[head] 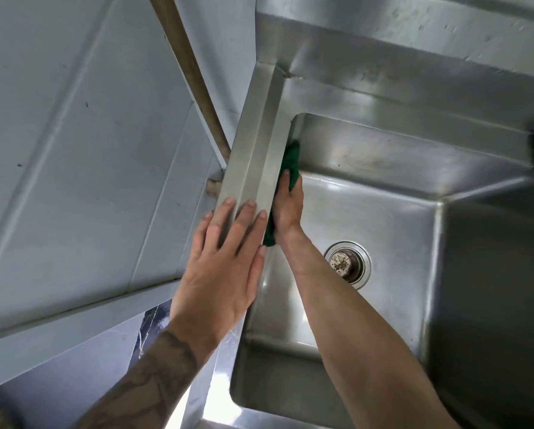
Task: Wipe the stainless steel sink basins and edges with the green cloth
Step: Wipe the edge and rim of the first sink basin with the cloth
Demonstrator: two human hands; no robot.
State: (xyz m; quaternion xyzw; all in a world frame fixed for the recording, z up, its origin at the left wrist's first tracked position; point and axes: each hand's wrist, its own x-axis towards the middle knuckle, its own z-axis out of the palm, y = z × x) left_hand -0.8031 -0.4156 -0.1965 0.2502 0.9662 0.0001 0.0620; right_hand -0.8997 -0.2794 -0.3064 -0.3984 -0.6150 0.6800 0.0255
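On the head camera I see the left hand (228, 258) lying flat, fingers straight, on the left rim of the sink (253, 144). The right hand (287, 205) grips the green cloth (292, 161), pressing it against the left inner wall just under that rim, away from the drain (347, 264)

the green cloth (291, 167) is a deep, dark green with no print on it. the sink basin (383, 218) is brushed silver-grey steel, with bright white glare patches on its floor and a darker grey on its right wall. the sink edge (249, 162) is a paler, matte silver. the drain (347, 264) has a shiny silver ring round a brownish, speckled centre. the wall tiles (73, 119) are pale blue-grey with lighter joint lines and a few small dark specks. the pipe (191, 72) is dull brown. the lower tile (148, 331) is dark navy with thin white marble veins. the left forearm (154, 376) bears a dark grey tattoo pattern.
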